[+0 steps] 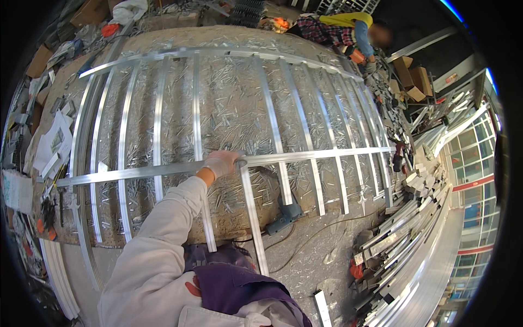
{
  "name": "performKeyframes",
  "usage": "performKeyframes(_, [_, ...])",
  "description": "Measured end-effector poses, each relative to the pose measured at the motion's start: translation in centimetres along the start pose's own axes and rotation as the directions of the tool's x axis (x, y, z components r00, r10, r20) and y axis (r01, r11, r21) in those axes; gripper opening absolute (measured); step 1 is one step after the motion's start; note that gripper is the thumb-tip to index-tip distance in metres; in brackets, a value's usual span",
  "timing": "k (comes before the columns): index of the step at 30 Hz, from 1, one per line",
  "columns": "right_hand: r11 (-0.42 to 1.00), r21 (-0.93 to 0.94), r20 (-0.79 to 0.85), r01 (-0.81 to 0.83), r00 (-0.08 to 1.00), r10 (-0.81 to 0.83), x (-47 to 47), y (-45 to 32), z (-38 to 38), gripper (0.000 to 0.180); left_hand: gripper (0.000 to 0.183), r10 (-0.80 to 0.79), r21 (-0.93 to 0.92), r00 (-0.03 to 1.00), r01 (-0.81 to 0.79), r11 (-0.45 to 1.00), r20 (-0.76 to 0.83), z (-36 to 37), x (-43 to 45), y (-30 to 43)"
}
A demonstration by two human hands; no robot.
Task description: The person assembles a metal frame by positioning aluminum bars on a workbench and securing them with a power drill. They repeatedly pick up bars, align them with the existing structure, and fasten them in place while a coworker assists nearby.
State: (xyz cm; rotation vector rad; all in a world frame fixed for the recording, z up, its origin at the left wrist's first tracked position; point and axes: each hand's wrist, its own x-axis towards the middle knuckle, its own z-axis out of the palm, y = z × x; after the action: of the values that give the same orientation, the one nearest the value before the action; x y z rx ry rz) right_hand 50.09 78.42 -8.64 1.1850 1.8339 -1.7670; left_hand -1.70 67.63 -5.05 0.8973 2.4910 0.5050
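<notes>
My left hand [222,163], in a pale glove, grips a long aluminium rail [310,155] that runs crosswise over the worktable. Under its fingers, the top of one slim aluminium bar [253,220] meets that rail and slants down past the table's near edge. Several similar bars, such as this one [196,110], run between the held rail and a far aluminium rail [212,50], forming a ladder-like frame. A number of them extend beyond the held rail towards me. My right hand is out of view. A grey-blue corded power tool [288,213] lies at the near edge, below the frame.
Metal offcuts and slivers litter the worktable [233,98]. A dark red power tool [398,157] lies by the rail's right end. Aluminium profiles [408,237] are piled at right. Another person [339,30] in a yellow vest bends over the far right. Printed paper [53,141] lies at left.
</notes>
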Motion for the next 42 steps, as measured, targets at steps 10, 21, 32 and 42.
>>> performKeyframes(10, [0.978, -0.055, -0.034, 0.199, 0.979, -0.201, 2.1, -9.1, 1.2, 0.037, 0.036, -0.019, 0.061, 1.0, 0.02, 0.998, -0.006, -0.2, 0.0, -0.6])
performKeyframes(21, [0.885, -0.128, 0.044, 0.448, 0.894, -0.446, 15.2, -20.3, 6.1, 0.041, 0.052, -0.027, 0.163, 0.998, 0.018, 0.987, 0.055, -0.3, 0.4, -0.7])
performKeyframes(32, [0.907, -0.394, -0.01, 0.145, 0.987, -0.162, 9.7, -14.7, 6.5, 0.038, 0.046, -0.045, 0.07, 0.997, 0.04, 0.997, 0.068, -0.4, -0.5, -1.3])
performKeyframes(42, [0.907, -0.259, 0.021, 0.332, 0.941, -0.339, 19.3, -21.3, 8.6, 0.034, 0.039, -0.043, 0.063, 0.99, 0.034, 0.997, 0.134, -1.5, 0.0, 0.3])
